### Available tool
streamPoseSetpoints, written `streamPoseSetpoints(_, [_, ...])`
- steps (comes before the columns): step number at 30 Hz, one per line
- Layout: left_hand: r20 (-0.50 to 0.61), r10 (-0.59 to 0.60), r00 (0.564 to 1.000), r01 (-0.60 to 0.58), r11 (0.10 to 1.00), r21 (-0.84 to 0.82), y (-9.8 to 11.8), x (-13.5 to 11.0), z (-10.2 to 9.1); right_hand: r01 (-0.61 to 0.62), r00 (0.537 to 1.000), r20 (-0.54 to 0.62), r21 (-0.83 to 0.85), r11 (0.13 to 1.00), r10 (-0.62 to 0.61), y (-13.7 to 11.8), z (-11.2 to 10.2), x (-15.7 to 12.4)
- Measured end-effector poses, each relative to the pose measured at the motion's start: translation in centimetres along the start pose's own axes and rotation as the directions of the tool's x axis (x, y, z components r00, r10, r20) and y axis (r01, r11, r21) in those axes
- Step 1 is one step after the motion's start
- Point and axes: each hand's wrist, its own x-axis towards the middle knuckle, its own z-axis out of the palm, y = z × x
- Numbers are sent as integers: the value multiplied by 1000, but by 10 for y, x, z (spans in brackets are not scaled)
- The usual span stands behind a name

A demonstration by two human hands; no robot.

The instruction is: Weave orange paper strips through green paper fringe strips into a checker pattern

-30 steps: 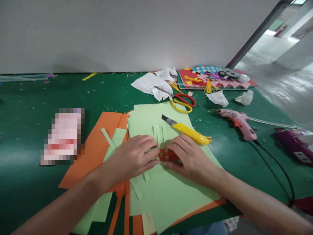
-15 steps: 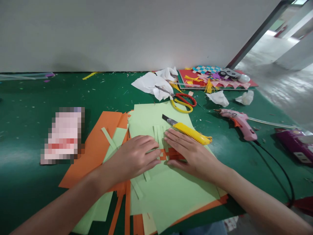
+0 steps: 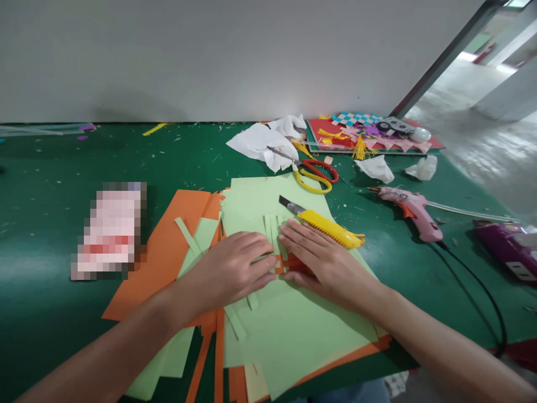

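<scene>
Orange paper strips and pale green paper strips cross each other on a pale green sheet. My left hand has its fingers curled together at the left ends of the orange strips; its fingertips partly hide what they pinch. Flat over the right part of the strips lies my right hand, fingers stretched out, covering some of the weave. A yellow utility knife, blade out, rests on the sheet just beyond my right hand. Loose green strips lie below my left hand.
Orange paper lies left, beside a pixelated object. Red-and-yellow scissors rest partly on white tissue. A pink glue gun with a black cord is at right, near a purple object. A decorated red board stands behind.
My right hand has shifted very slightly left over the strips. My left hand keeps practically the same curled pose, and the surrounding things stay in place.
</scene>
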Motion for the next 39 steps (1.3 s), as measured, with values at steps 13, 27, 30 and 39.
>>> streamPoseSetpoints(13, [26,-20,999,21,1000,-22,0,1,-1,-1,1000,9,-29,1000,1,-4,1,3])
streamPoseSetpoints(27, [2,7,1000,-7,1000,-12,-1,0,1,109,993,-38,0,994,-109,3,-4,1])
streamPoseSetpoints(30, [-2,7,1000,-7,1000,-6,-1,1,0,119,992,-53,-7,993,-119,2,-3,2])
streamPoseSetpoints(39, [-20,-11,1000,10,999,-38,0,0,0,94,992,-91,8,996,-93,-2,0,2])
